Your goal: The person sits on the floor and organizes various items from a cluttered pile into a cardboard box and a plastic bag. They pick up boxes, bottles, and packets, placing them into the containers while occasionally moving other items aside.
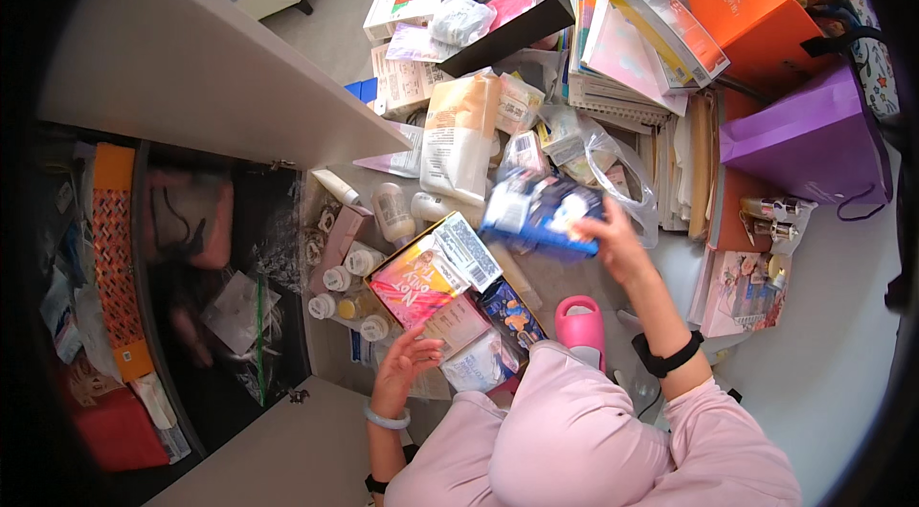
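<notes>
And there's the right hand [622, 244], out past the far right side of the box, fingers clamped on the right end of a blue packet [538, 210]. The packet is blurred, its far part stretching away to the left; an end grip like that probably suffices because it looks light. Over to the left hand [407, 363]: nothing in it, fingers loosely apart and curved, right at the near left side of the open box [410, 247]. Is it touching? Can't tell from above; perhaps it's placed there to steady the rim.

The box sits on the floor just before the knees, within easy reach of both hands. Inside, a pink-and-yellow packet [410, 282], a dark blue packet [514, 313] and a white packet [479, 361] lie snugly together, likely to save room. Just left, white-capped bottles [364, 259] stand in a tight cluster, which should help keep them upright. Beyond, a large white-and-tan package [458, 143] lies among the pile, and a pink shoe [580, 323] shows right of the box.
</notes>
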Tool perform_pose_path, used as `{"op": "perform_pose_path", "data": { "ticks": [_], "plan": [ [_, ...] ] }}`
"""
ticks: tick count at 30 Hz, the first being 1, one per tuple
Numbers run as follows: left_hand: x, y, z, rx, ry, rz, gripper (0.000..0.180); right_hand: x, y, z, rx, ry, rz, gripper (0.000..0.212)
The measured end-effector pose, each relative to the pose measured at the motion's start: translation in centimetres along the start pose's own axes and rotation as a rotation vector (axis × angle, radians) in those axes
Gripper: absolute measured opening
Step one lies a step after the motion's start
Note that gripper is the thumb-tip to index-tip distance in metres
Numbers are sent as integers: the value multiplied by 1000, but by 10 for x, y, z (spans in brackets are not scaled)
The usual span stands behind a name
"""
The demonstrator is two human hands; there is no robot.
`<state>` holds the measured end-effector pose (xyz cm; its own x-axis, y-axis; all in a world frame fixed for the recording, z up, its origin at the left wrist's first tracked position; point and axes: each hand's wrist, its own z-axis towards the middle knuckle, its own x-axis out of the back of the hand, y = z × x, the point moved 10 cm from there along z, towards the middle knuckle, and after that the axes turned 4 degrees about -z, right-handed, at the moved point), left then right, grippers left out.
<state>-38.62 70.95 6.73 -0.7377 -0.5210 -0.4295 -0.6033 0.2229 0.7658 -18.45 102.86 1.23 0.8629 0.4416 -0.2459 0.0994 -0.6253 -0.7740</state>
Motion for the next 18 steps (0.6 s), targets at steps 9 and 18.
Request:
{"op": "perform_pose_path", "data": {
  "ticks": [9,18],
  "plan": [
    [24,-21,-14,46,121,54,53,141,-57,40,377,876,-782,67],
    [27,-22,-11,44,155,58,49,29,-41,77,574,442,-1110,32]
  ]
}}
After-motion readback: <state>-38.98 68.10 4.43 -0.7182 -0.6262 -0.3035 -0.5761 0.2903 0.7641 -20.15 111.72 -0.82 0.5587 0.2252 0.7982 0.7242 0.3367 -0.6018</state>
